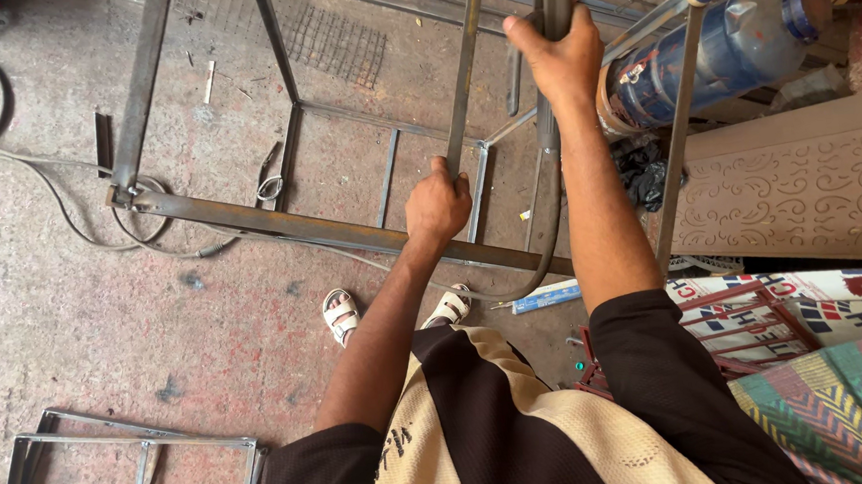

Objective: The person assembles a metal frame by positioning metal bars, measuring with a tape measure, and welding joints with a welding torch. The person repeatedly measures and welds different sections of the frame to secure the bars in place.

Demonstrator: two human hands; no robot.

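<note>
Big welded steel frame (280,226) stands on the concrete floor (87,323), taking up most of the upper half, with a smaller flat frame (130,450) lying near the floor's bottom left corner and a blue plastic bottle (728,49) on its side up at the top right. Left hand (437,207) is wrapped tight round a thin upright bar (462,71) of the big frame. Right hand (561,60) is closed round a dark rod (549,25) further up (fingers mostly hidden behind it).

Bright, even daylight with soft shadows; the picture is sharp, with slight wide-angle stretching at the edges.
</note>
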